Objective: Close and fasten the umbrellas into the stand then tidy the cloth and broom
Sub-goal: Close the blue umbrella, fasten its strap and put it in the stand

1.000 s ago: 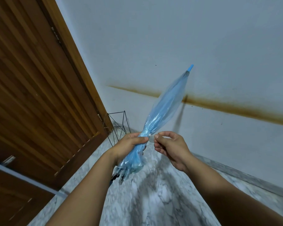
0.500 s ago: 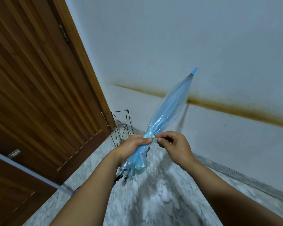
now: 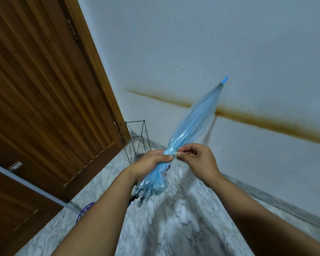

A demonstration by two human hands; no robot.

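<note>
The fingers (image 3: 156, 154) of the left hand (image 3: 151, 162) are curled tight round the gathered canopy of a folded, translucent blue umbrella (image 3: 190, 124), gripping it near its lower third. The thumb lies across the front of the bundle. The right hand (image 3: 201, 161) meets it from the other side: its thumb and forefinger pinch at the small tie strap (image 3: 176, 153) just beside the left thumb tip, and the remaining fingers are bent loosely behind. Whether the strap is fastened cannot be told.

Behind and above both sets of fingers spreads the pale wall (image 3: 229, 43), crossed by a rust-brown stain band (image 3: 266, 124) that runs past the umbrella's upper part. To the left of the left fingers stands the wooden door (image 3: 44, 89), its slatted face slanting up and away. Below the fingers lies the marbled grey floor (image 3: 174, 218).

The umbrella slants from below the left fingers, where its rib tips (image 3: 140, 195) hang loose near the wrist, up and right to a solid blue tip (image 3: 225, 79) well above the right fingers. Just beyond the left knuckles, between door and wall, stands the black wire umbrella stand (image 3: 135, 137), apart from the umbrella. Down left of the left forearm, a purple object (image 3: 86, 209) with white marks shows partly on the floor; what it is cannot be told.
</note>
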